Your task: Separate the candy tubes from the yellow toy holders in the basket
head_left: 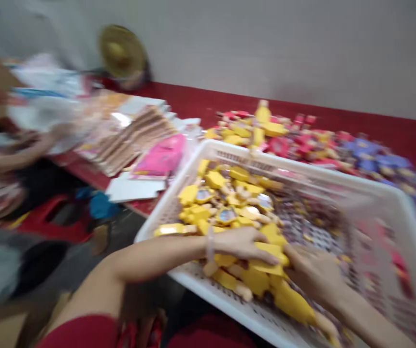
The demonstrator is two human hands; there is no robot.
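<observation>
A white perforated plastic basket [251, 162] fills the lower right, heaped with yellow-and-silver packets [208, 198] and a darker patterned layer of packets [309, 232]. My left hand [244, 244], a pale bangle at its wrist, lies across the yellow packets near the basket's near rim. Just to its right, my right hand [312, 275] presses in among the same packets. Motion blur hides whether either hand grips anything, and the fingers are partly lost in the pile.
Beyond the basket, a red table [374, 130] carries spread yellow, red and purple packets [378, 162]. Stacked flat packets [135, 140], a pink packet [160, 157] and white sheets [135, 188] lie to the left. Another person's arm [22, 157] and a red stool [51, 222] are at far left.
</observation>
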